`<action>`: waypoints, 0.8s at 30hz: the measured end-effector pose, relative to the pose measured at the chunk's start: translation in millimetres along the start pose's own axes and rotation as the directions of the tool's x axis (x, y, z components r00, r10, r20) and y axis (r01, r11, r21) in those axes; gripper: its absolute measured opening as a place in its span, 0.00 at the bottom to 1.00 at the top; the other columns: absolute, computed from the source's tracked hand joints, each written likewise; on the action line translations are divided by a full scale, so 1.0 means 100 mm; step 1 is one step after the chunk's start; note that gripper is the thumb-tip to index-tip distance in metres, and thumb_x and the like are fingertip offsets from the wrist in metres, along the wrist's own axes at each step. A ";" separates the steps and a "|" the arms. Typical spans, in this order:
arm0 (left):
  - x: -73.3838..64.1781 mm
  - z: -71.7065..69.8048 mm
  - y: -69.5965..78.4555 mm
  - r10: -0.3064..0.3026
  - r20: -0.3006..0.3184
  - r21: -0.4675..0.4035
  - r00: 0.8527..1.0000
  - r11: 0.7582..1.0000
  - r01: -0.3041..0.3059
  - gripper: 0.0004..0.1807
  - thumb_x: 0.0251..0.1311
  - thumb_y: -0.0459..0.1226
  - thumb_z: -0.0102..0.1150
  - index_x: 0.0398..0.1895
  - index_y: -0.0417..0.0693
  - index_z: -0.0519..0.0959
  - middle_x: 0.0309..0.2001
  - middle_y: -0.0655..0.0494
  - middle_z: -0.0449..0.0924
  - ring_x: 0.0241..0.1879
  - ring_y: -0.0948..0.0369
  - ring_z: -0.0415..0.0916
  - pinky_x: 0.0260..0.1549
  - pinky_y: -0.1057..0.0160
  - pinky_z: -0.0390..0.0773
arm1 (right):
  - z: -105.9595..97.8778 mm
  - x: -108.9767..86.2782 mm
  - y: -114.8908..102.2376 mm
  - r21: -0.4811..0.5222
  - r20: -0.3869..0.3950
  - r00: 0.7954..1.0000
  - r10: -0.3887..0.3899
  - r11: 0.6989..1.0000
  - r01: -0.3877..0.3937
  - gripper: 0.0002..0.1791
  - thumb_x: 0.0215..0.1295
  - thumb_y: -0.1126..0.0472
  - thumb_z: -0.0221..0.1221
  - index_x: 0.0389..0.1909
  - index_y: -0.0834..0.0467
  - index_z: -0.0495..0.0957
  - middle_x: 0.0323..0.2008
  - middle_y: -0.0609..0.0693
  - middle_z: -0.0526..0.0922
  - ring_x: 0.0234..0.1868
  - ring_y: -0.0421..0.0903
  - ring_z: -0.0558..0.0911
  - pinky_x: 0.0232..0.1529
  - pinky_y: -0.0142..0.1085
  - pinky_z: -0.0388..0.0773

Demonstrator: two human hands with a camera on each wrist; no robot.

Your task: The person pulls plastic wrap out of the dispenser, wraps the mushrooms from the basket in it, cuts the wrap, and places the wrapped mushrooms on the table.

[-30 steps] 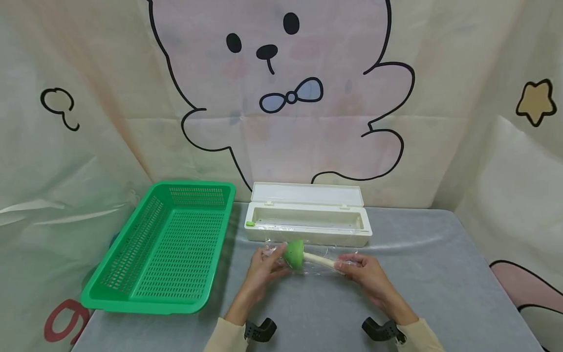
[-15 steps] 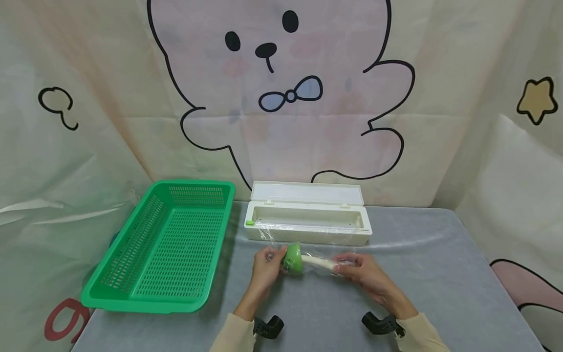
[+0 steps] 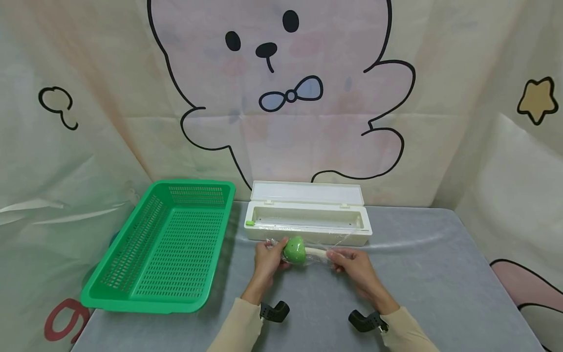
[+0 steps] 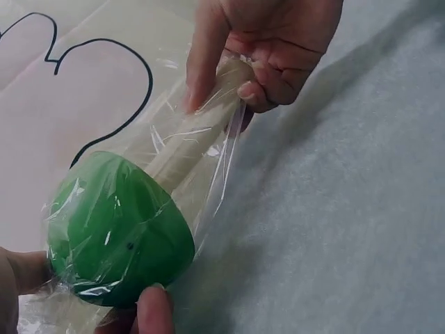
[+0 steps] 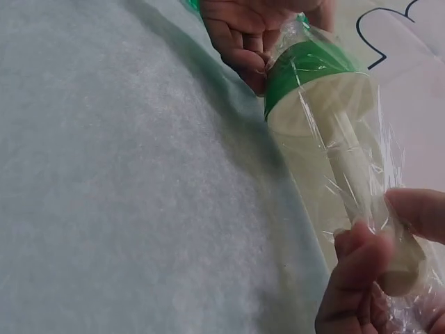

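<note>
Between both hands is a mushroom-shaped thing with a green rounded cap (image 3: 294, 251) and a pale cream stem (image 3: 315, 252). Clear plastic film (image 4: 215, 167) wraps it, wrinkled over the cap and loose along the stem. My left hand (image 3: 267, 261) holds the cap end, thumb and fingers at its rim through the film. At the stem's far end, my right hand (image 3: 356, 269) pinches film and stem between thumb and fingers. The right wrist view shows the cap's cream underside (image 5: 316, 104), with film gathered past the stem end.
Just behind the hands stands a long white box (image 3: 308, 234), its lid (image 3: 308, 192) raised and a small green slider (image 3: 249, 223) at its left front. A green perforated basket (image 3: 224, 230) sits to the left on the grey cloth-covered table (image 3: 431, 274). A printed curtain hangs behind.
The right hand has moved left along the stem, and the left hand has shifted slightly right. The green cap has turned, showing more of its rounded top.
</note>
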State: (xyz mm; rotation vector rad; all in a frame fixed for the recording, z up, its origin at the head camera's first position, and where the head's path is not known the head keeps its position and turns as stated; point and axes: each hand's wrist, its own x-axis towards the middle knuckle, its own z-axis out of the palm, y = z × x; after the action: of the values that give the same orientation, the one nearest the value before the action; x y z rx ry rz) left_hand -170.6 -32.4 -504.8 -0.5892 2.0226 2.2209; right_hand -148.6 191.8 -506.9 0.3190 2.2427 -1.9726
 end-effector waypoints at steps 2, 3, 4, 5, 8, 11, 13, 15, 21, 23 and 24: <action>0.03 0.02 -0.01 -0.014 0.004 0.004 1.000 1.000 0.014 0.24 0.64 0.41 0.67 0.49 0.28 0.71 0.33 0.43 0.77 0.16 0.64 0.76 0.19 0.63 0.82 | 0.03 0.03 0.00 0.022 -0.020 1.000 0.020 1.000 -0.019 0.20 0.67 0.60 0.68 0.51 0.73 0.81 0.25 0.51 0.82 0.26 0.41 0.79 0.30 0.31 0.77; 0.04 0.02 -0.01 -0.018 0.010 0.006 1.000 1.000 0.018 0.23 0.65 0.41 0.66 0.47 0.28 0.74 0.31 0.44 0.78 0.15 0.64 0.76 0.18 0.64 0.82 | 0.04 0.05 0.01 0.033 -0.027 0.999 0.029 0.999 -0.028 0.20 0.67 0.60 0.68 0.51 0.73 0.81 0.25 0.51 0.82 0.26 0.40 0.78 0.29 0.31 0.77; 0.06 0.03 -0.02 -0.020 0.017 0.005 1.000 1.000 0.020 0.21 0.66 0.42 0.65 0.45 0.28 0.76 0.29 0.46 0.79 0.16 0.64 0.76 0.18 0.65 0.82 | 0.04 0.07 0.01 0.045 -0.032 0.999 0.038 0.998 -0.036 0.21 0.67 0.60 0.68 0.52 0.73 0.81 0.25 0.50 0.82 0.26 0.40 0.78 0.28 0.30 0.76; 0.07 0.03 -0.03 -0.018 0.024 0.009 1.000 1.000 0.018 0.20 0.67 0.42 0.65 0.43 0.29 0.79 0.28 0.47 0.79 0.16 0.65 0.76 0.19 0.65 0.82 | 0.05 0.09 0.01 0.059 -0.037 0.998 0.046 0.997 -0.044 0.20 0.67 0.61 0.68 0.52 0.73 0.80 0.26 0.50 0.82 0.25 0.40 0.78 0.28 0.30 0.76; 0.09 0.02 -0.06 -0.019 0.056 0.017 0.998 1.000 0.018 0.19 0.69 0.45 0.62 0.41 0.32 0.83 0.28 0.50 0.80 0.19 0.65 0.77 0.22 0.65 0.83 | 0.07 0.14 0.02 0.084 -0.047 0.997 0.062 0.995 -0.058 0.20 0.65 0.62 0.69 0.50 0.73 0.81 0.26 0.49 0.82 0.24 0.39 0.77 0.26 0.29 0.76; 0.09 0.00 -0.09 0.009 0.119 0.000 0.993 1.000 -0.009 0.22 0.70 0.46 0.61 0.46 0.32 0.82 0.34 0.50 0.82 0.26 0.64 0.79 0.30 0.63 0.84 | 0.08 0.18 0.02 0.093 -0.052 0.996 0.070 0.993 -0.065 0.18 0.64 0.63 0.69 0.47 0.72 0.81 0.26 0.48 0.82 0.23 0.39 0.77 0.25 0.28 0.76; 0.08 -0.02 -0.10 0.035 0.189 -0.016 0.981 0.999 -0.032 0.23 0.67 0.46 0.65 0.50 0.32 0.81 0.39 0.51 0.81 0.32 0.63 0.78 0.35 0.62 0.83 | 0.08 0.20 0.03 0.095 -0.057 0.996 0.075 0.993 -0.069 0.16 0.63 0.64 0.69 0.46 0.72 0.81 0.26 0.48 0.82 0.22 0.38 0.77 0.24 0.28 0.75; 0.08 -0.02 -0.11 0.063 0.249 -0.038 0.966 0.998 -0.055 0.26 0.63 0.44 0.70 0.54 0.32 0.79 0.43 0.51 0.80 0.37 0.63 0.76 0.38 0.62 0.80 | 0.08 0.21 0.02 0.095 -0.057 0.995 0.078 0.993 -0.073 0.16 0.63 0.64 0.69 0.46 0.72 0.81 0.26 0.48 0.82 0.21 0.38 0.76 0.24 0.28 0.75; 0.10 0.02 -0.11 0.074 0.265 -0.068 0.961 0.996 -0.058 0.26 0.59 0.45 0.74 0.53 0.35 0.81 0.44 0.50 0.82 0.37 0.62 0.79 0.40 0.57 0.83 | 0.04 0.20 -0.02 0.095 0.014 0.997 0.071 0.993 -0.072 0.22 0.66 0.60 0.68 0.55 0.71 0.79 0.31 0.47 0.82 0.29 0.39 0.79 0.32 0.31 0.79; 0.08 0.05 -0.09 0.076 0.236 -0.072 0.969 0.996 -0.061 0.26 0.59 0.47 0.73 0.50 0.34 0.81 0.43 0.49 0.82 0.36 0.61 0.81 0.39 0.53 0.85 | 0.01 0.18 -0.03 0.141 0.083 0.995 0.054 0.988 -0.065 0.25 0.67 0.62 0.66 0.60 0.72 0.74 0.38 0.49 0.82 0.35 0.40 0.81 0.41 0.35 0.82; 0.07 0.06 -0.07 0.076 0.218 -0.066 0.973 0.996 -0.063 0.26 0.59 0.49 0.73 0.47 0.34 0.82 0.42 0.49 0.81 0.35 0.61 0.80 0.39 0.53 0.85 | 0.00 0.18 -0.03 0.170 0.112 0.993 0.046 0.983 -0.065 0.26 0.67 0.64 0.66 0.62 0.72 0.73 0.42 0.50 0.81 0.38 0.41 0.81 0.45 0.38 0.82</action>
State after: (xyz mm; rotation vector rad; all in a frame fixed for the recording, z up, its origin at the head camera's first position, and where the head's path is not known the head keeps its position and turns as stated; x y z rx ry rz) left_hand -176.4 -26.9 -513.8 -0.2648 1.9019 2.2754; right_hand -166.4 192.5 -507.9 0.2833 1.9815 -2.1069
